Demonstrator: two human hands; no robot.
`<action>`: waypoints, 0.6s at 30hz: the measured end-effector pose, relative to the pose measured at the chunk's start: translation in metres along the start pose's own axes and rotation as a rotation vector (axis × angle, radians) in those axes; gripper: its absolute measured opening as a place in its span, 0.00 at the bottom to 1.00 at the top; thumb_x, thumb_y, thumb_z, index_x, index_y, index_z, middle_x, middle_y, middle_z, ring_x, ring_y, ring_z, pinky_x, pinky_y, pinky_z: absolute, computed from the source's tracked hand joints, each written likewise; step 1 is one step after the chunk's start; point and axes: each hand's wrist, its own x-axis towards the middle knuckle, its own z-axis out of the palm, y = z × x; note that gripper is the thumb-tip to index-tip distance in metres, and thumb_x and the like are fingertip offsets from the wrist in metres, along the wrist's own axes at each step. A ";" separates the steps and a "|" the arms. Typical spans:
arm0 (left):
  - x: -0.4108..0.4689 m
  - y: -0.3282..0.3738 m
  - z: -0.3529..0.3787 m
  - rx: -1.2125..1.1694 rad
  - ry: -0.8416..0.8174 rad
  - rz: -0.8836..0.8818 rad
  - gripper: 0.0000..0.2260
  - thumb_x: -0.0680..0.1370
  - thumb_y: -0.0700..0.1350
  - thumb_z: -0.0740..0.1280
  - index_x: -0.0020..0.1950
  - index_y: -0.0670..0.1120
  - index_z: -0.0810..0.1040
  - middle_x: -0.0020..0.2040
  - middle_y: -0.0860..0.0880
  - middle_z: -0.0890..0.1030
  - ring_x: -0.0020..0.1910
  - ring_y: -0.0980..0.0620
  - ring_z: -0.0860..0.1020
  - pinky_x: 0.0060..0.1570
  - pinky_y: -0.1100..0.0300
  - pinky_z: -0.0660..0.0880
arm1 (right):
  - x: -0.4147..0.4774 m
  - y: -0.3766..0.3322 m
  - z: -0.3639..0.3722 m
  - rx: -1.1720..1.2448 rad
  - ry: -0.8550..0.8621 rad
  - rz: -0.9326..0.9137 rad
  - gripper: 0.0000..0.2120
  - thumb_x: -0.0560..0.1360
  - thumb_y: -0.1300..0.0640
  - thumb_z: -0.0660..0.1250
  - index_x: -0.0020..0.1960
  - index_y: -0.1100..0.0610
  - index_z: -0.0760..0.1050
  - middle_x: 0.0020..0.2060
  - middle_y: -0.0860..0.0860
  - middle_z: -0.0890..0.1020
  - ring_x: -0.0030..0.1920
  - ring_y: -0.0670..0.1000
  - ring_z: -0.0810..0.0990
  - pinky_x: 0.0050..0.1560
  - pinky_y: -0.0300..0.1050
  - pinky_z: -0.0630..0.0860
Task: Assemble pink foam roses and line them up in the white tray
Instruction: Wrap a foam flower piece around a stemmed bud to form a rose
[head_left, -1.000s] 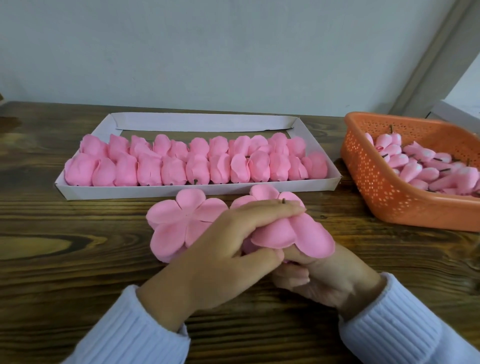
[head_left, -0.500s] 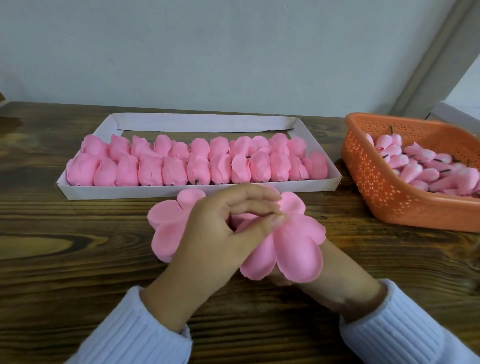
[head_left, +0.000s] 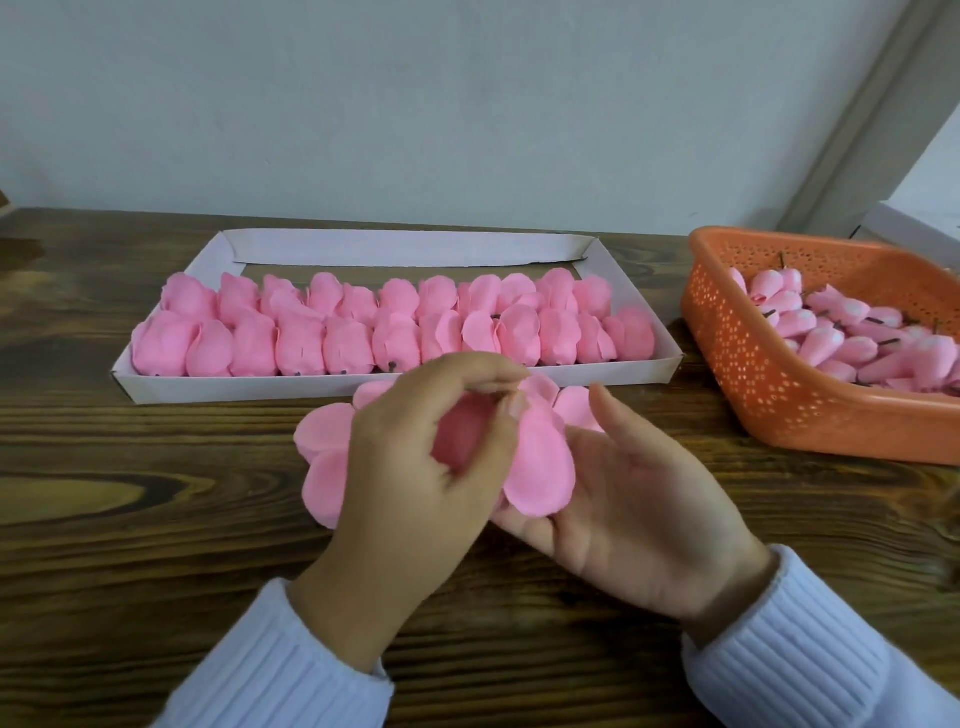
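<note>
My left hand (head_left: 431, 457) is pinching the half-made rose (head_left: 540, 462) near its top, with thumb and fingertips curling in on the foam at the centre. I cannot tell whether a stem is poking through there. My right hand (head_left: 639, 499) is lying palm up underneath with its fingers relaxed and apart. It is gripping nothing, only cradling the big outer petals drooping across it. The rose is sitting between both hands, just above the wooden table (head_left: 156, 545) and just in front of the white tray (head_left: 234, 387).

I am judging this foam to be almost weightless and very soft, so it will bend under the lightest touch and could crease or tear under a hard one. The place to hold it is the core, where the layers are meeting, never a petal's thin rim. The palm below is there to stop the petals flopping open.

A loose petal piece (head_left: 324, 457) is lying flat on the table behind my left hand. Finished roses (head_left: 353, 338) are lying on their sides in two rows in the tray. Well off to my right, buds (head_left: 831, 332) are waiting in the orange basket (head_left: 753, 374).
</note>
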 end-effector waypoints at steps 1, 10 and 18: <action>0.001 0.000 0.001 -0.012 -0.020 0.005 0.06 0.75 0.39 0.66 0.50 0.47 0.78 0.45 0.54 0.81 0.46 0.59 0.79 0.49 0.66 0.74 | 0.000 0.001 0.001 -0.011 -0.022 0.009 0.30 0.76 0.43 0.58 0.70 0.63 0.70 0.68 0.60 0.73 0.65 0.57 0.74 0.68 0.53 0.69; -0.003 0.000 0.005 -0.196 -0.143 -0.130 0.17 0.71 0.40 0.69 0.58 0.52 0.74 0.46 0.54 0.79 0.49 0.55 0.79 0.50 0.72 0.70 | 0.000 0.003 -0.001 -0.044 -0.064 0.003 0.35 0.75 0.47 0.64 0.75 0.63 0.61 0.69 0.60 0.72 0.64 0.55 0.75 0.67 0.49 0.72; -0.007 -0.001 0.010 -0.045 -0.182 -0.196 0.26 0.67 0.45 0.74 0.62 0.59 0.70 0.46 0.59 0.79 0.49 0.63 0.77 0.49 0.77 0.67 | -0.001 0.004 -0.001 -0.139 -0.155 -0.001 0.38 0.74 0.46 0.69 0.76 0.62 0.59 0.65 0.58 0.75 0.64 0.55 0.74 0.69 0.52 0.67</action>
